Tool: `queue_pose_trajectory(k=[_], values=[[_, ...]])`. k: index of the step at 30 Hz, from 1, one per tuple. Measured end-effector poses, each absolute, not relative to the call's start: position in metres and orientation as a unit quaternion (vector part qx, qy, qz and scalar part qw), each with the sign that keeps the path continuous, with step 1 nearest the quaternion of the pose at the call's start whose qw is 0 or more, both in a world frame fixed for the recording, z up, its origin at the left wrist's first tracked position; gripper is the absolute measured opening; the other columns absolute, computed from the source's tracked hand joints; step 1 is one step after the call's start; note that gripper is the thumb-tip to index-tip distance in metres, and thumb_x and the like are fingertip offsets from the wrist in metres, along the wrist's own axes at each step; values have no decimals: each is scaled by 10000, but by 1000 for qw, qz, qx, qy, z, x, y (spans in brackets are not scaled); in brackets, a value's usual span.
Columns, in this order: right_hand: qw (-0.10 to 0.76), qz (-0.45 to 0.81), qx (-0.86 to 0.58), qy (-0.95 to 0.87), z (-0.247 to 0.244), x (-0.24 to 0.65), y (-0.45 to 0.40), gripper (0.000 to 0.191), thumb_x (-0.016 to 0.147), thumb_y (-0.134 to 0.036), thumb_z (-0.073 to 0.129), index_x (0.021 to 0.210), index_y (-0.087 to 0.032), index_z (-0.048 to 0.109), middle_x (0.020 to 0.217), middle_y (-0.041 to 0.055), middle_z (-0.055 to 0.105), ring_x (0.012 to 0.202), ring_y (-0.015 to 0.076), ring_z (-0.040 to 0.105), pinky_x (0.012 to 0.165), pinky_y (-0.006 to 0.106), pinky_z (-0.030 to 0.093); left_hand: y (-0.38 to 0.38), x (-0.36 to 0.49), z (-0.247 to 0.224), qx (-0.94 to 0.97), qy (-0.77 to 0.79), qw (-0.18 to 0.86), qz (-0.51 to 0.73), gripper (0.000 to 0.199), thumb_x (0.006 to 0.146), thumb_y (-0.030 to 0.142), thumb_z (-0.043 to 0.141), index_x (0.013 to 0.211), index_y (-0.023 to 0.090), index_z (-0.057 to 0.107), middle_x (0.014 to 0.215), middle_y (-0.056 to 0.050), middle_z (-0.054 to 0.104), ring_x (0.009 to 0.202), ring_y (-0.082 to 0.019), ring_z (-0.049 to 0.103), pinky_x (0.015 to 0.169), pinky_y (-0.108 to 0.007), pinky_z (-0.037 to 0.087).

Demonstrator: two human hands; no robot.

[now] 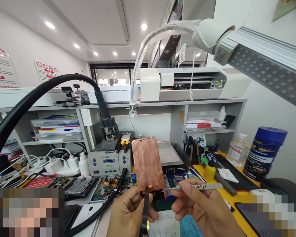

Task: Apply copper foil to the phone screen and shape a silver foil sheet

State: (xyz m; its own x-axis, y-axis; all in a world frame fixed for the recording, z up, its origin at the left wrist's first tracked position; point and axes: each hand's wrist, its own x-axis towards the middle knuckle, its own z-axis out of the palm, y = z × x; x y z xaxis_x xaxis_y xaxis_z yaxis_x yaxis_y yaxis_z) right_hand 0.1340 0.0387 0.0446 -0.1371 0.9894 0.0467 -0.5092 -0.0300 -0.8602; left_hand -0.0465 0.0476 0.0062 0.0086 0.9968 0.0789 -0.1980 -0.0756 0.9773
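Note:
My left hand [128, 210] grips the lower end of a copper-backed phone screen [148, 161], held upright with its copper side toward me. A black flex cable [145, 210] hangs from its bottom edge past my thumb, with a gold-coloured end. In my right hand [204, 207], thumb and fingers pinch metal tweezers [199, 187]. Their tips point left and reach the lower right edge of the screen, near the dark strip; I cannot tell whether they touch it. The front of the screen is hidden.
Behind the screen stand a hot-air station [108, 163] and a flat heating plate [169, 153]. A black hose [39, 87] arcs across the left. Loose circuit parts fill a tray [96, 194]. At right are a yellow bottle [209, 171], a blue can [263, 154] and an overhead lamp [268, 62].

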Motion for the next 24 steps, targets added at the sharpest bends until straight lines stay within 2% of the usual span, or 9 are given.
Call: queue_pose_trajectory(k=[3,7,11,13,15,18,21,24], values=[[577,645,-329,-379,47,135,41,274,741,-391,861,746,-133,771,730,100,781,585,191,713,543,281,586,47,-47,9,476,405,553,551,508,706,535,825,952,103,720,537,-40,709,483,-142,635,503,-210,520],[572,632,-353,-385,48,135,41,357,735,-449,852,718,-100,778,653,117,766,551,179,698,539,259,580,47,-46,10,495,408,574,509,532,726,492,819,1049,104,651,553,-5,685,458,-125,614,447,-191,490],[589,598,-381,-387,46,135,43,402,705,-492,857,679,-107,746,628,104,752,531,183,689,518,263,580,48,-45,0,518,418,606,436,680,743,350,791,1293,113,468,595,19,690,408,-110,577,411,-183,414],[608,561,-398,-397,44,135,43,401,694,-497,860,666,-119,728,648,93,754,530,187,690,518,272,585,48,-44,-9,521,416,616,419,803,728,266,765,1395,109,346,630,5,716,443,-105,583,444,-172,381],[620,518,-417,-417,43,136,44,396,703,-499,851,650,-132,711,637,81,745,529,195,691,513,276,586,48,-44,-17,533,422,615,400,846,715,221,730,1436,107,301,680,-33,748,517,-114,618,484,-161,354],[618,472,-443,-446,41,137,44,407,743,-493,820,588,-147,671,563,60,711,495,184,671,493,261,570,46,-46,-24,590,449,570,355,739,716,207,675,1405,129,418,684,-37,751,552,-143,646,487,-166,331],[611,464,-458,-449,39,139,45,436,765,-501,795,543,-173,613,494,42,679,442,175,644,487,270,556,44,-51,-23,674,499,450,306,634,701,181,648,1330,174,566,530,45,653,452,-143,552,430,-182,266],[600,466,-463,-457,37,141,46,455,780,-523,771,537,-197,568,455,33,667,436,186,643,510,296,558,42,-55,-16,743,522,327,261,508,686,178,665,1189,238,700,467,66,583,410,-150,473,409,-213,211]])
